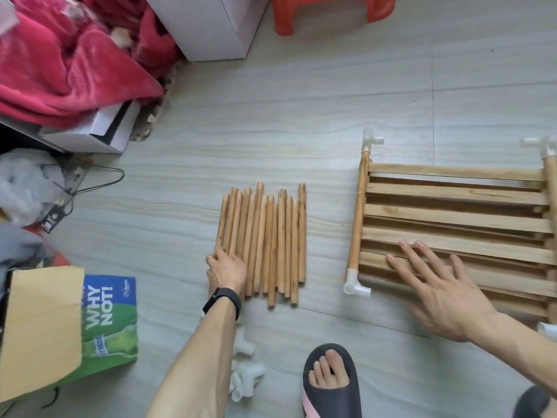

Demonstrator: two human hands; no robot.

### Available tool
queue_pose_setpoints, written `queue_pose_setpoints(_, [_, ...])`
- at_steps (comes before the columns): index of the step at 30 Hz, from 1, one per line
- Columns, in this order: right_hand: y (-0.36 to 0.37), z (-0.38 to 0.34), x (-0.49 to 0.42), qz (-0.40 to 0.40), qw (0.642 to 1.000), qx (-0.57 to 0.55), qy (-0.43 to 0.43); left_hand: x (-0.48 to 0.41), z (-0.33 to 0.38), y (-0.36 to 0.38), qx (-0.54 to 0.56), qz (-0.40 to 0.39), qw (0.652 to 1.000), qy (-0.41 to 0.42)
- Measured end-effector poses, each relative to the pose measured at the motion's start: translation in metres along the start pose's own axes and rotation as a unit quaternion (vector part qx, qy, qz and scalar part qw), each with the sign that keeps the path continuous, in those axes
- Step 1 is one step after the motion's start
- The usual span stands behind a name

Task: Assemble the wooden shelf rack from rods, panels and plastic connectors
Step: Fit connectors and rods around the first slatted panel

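Looking down at the tiled floor (301, 110), person crouched over the parts.
Foot: dark slipper (331, 384) nearest the camera, toes showing.
Loose connectors: white plastic connectors (244, 378) on the floor just beside the left forearm, partly hidden by it.
Left hand (226, 271): fingers curled down onto the near-left end of the rod pile, touching the leftmost rods; can't tell if one is actually gripped. Black band (222, 303) on the wrist, ring on one finger.
Right hand (437, 285): spread wide and flat, palm down, holding nothing; fingertips over the near slats of the panel stack.
Rods: wooden rods (265, 239) lying side by side on the floor, centre of view, ends uneven.
Panels: slatted wooden panels (455, 227) stacked flat on the floor to the right of the rods, well apart from them.
Fitted rod: side rod (360, 209) along the stack's left edge, white corner connector (355, 284) at its near end, another (371, 140) at the far end.
Left clutter: green printed bag (108, 321), tan cardboard (39, 327), wire hanger (87, 179), red blanket (66, 61).
Far: white cabinet (211, 25), red plastic stool (331, 10).
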State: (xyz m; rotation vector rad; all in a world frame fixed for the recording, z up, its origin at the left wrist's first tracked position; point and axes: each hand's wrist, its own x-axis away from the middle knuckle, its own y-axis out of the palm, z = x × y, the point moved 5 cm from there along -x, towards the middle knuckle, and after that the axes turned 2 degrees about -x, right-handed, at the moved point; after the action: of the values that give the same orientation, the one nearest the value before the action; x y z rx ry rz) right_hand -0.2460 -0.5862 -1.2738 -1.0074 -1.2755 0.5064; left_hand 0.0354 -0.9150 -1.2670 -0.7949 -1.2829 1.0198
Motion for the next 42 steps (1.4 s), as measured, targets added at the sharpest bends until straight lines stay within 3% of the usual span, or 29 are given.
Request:
queue_pose_setpoints(4, [-0.007, -0.001, 0.002, 0.022, 0.999, -0.023, -0.003, -0.019, -0.016, -0.002, -0.019, -0.014, 0.998, -0.057])
queue_pose_setpoints(12, [-0.009, -0.003, 0.002, -0.041, 0.999, -0.016, -0.007, -0.039, -0.028, -0.003, -0.065, -0.039, 0.995, -0.067])
queue_pose_setpoints(15, [-0.010, -0.001, 0.003, -0.040, 0.999, -0.034, -0.008, -0.036, -0.025, -0.015, -0.052, -0.035, 0.997, -0.045])
queue_pose_setpoints(17, [-0.013, -0.002, 0.005, -0.033, 0.999, -0.041, -0.009, -0.024, -0.016, -0.029, -0.064, 0.009, 0.998, -0.024])
queue_pose_setpoints(20, [-0.025, -0.009, 0.014, 0.084, 0.982, -0.165, 0.030, 0.008, 0.019, -0.044, -0.041, 0.102, 0.988, 0.113])
queue_pose_setpoints(22, [-0.036, -0.015, 0.028, 0.179, 0.921, -0.336, 0.077, 0.044, 0.054, -0.044, -0.027, 0.130, 0.953, 0.271])
queue_pose_setpoints(23, [-0.039, -0.018, 0.036, 0.196, 0.874, -0.434, 0.101, 0.066, 0.072, -0.041, -0.031, 0.132, 0.926, 0.352])
queue_pose_setpoints(26, [-0.038, -0.031, 0.050, 0.147, 0.656, -0.724, 0.152, 0.142, 0.116, -0.020, -0.058, 0.139, 0.822, 0.550])
queue_pose_setpoints(28, [-0.037, -0.033, 0.057, 0.130, 0.534, -0.818, 0.172, 0.191, 0.136, -0.001, -0.065, 0.147, 0.747, 0.645])
queue_pose_setpoints(30, [-0.036, -0.022, 0.068, 0.159, 0.462, -0.848, 0.204, 0.227, 0.147, 0.014, -0.054, 0.143, 0.696, 0.702])
queue_pose_setpoints(32, [-0.030, -0.003, 0.081, 0.206, 0.411, -0.851, 0.255, 0.240, 0.149, 0.022, -0.014, 0.112, 0.713, 0.692])
queue_pose_setpoints(35, [-0.022, 0.022, 0.098, 0.259, 0.368, -0.834, 0.320, 0.218, 0.137, 0.028, 0.078, 0.026, 0.848, 0.524])
queue_pose_setpoints(37, [-0.014, 0.029, 0.103, 0.276, 0.345, -0.825, 0.352, 0.200, 0.124, 0.041, 0.113, -0.078, 0.915, 0.380])
queue_pose_setpoints(39, [-0.004, 0.028, 0.103, 0.268, 0.331, -0.825, 0.371, 0.192, 0.116, 0.057, 0.120, -0.158, 0.933, 0.301])
queue_pose_setpoints(42, [0.010, 0.020, 0.098, 0.243, 0.339, -0.829, 0.373, 0.185, 0.113, 0.064, 0.142, -0.173, 0.939, 0.262])
